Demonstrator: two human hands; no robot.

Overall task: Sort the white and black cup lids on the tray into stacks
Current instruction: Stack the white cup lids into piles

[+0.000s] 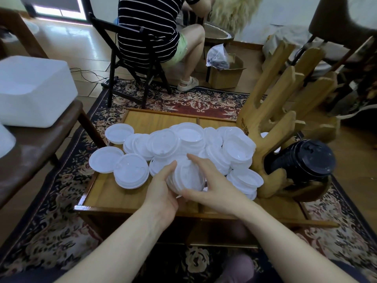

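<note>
1. Step in hand looks like building the white pile: both hands sit at lower centre of the frame around a small stack of white lids (186, 176). The left hand (163, 193) cups it from the left with fingers curled round the rim, and the right hand (214, 186) holds the other side, thumb low and forefinger stretched over the top
2. The rest of the white lids (183, 139) lie loose and overlapping across the middle of the wooden tray (114, 193), some singles at the left, a few short stacks toward the right
3. The black lids (304, 158) already look stacked, lying tipped in the wooden rack (271, 127) at the right edge (so black seems mostly done)
4. Next move, I'd guess: square up the held stack, set it down, then grab another loose lid. Needs a light grip, these probably slide and nest crooked
5. Room: bare tray wood at lower left, just beside the hands, seems the obvious landing spot. The right side is tight against the rack, and the lids at far left sit near the raised tray rim
</note>
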